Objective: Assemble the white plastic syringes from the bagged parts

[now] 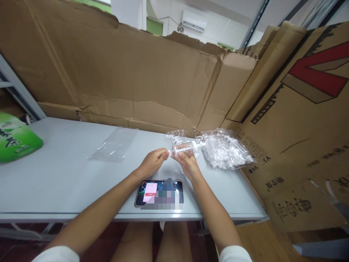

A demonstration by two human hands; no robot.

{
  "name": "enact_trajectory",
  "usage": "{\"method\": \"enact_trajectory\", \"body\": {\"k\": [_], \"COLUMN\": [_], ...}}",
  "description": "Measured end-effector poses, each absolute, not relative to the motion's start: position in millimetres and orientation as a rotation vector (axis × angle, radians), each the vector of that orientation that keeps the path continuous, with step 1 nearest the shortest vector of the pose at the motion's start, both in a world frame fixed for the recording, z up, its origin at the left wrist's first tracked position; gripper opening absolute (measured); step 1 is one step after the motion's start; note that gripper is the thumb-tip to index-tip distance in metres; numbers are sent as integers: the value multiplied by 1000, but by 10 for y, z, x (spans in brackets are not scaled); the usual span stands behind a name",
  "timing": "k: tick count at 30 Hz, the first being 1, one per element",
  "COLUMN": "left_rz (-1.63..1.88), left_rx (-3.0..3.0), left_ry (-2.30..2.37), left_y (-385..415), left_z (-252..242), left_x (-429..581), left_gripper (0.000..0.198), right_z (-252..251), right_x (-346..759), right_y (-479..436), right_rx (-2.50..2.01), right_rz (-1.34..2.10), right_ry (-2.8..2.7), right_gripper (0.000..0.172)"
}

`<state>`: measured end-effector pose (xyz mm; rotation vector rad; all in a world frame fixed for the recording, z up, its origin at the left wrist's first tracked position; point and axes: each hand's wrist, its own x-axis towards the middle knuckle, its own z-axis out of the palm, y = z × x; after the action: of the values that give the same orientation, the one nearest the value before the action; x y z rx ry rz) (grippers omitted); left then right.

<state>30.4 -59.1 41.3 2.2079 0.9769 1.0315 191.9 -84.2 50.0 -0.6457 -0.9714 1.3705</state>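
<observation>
A clear plastic cylinder with white ends and a narrow white tip [188, 147] lies level between my hands, above the table. It resembles a syringe or small dispenser; its exact kind cannot be made out. My right hand [187, 163] is closed around its body from below, thumb along the near side. Fingers of my left hand [154, 162] pinch the small white piece at its left end. Just behind and to the right sits a clear bag of white plastic parts [226, 151]. A small white piece [182, 171] rests on the table near my right wrist.
A phone [159, 194] with a lit screen lies near the front edge of the grey table [68, 182]. Left of my hands is a flat clear bag [114, 145]. A green package [17, 138] stands far left. Cardboard walls [136, 72] enclose the back and right.
</observation>
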Motion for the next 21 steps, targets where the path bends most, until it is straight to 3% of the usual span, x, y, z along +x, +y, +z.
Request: {"method": "enact_trajectory", "body": {"k": [8,11,18,21], "left_rz": [1017,937,670,773], "left_rx": [2752,2572,1627,1553], "left_ry": [1347,1309,610,615], "left_y": [-592,-599,-570,-532], "left_z": [384,369,337,324], "left_x": [326,329,334,322], "left_gripper": [37,41,57,57], "right_z": [392,382,502,507], "right_x": [1786,1797,1792,1785], "right_y": [-819,-820,-899,-899], "right_rx": [-779,-827,-706,-729], "right_rz": [1343,1253,1257,1228], "right_ry": [-898,-936,-1111,-1120], "right_gripper": [23,20,25,20]}}
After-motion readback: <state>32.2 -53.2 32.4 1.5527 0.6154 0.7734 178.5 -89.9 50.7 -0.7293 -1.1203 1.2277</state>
